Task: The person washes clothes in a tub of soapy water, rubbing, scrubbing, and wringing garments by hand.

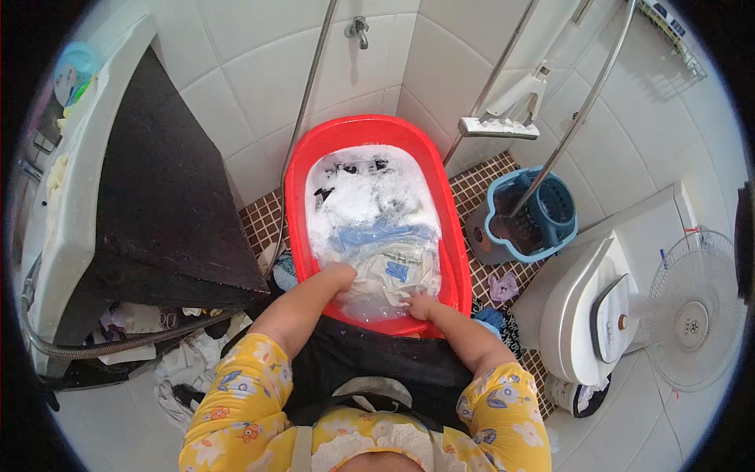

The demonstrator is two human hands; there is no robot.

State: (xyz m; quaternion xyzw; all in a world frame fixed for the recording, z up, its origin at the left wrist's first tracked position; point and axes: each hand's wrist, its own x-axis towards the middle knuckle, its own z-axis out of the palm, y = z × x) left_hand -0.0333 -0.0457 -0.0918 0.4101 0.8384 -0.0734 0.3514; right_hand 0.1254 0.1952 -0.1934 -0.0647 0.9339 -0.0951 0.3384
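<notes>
A red plastic tub stands in front of me, filled with foamy water and soaking laundry. In its near half lies a wet whitish garment with a blue print. My right hand grips this garment close to the tub's near right side. My left hand reaches down at the garment's left edge, its fingers hidden by cloth and suds. Just beyond is a blue cloth, partly under water. Thick white suds cover the far half, with dark bits of fabric showing through.
At right are a blue-rimmed mop bucket with a pole in it, a toilet and a fan. A squeegee-type mop leans behind. The washbasin cabinet stands left, above white laundry. A shower hose hangs beside the tub.
</notes>
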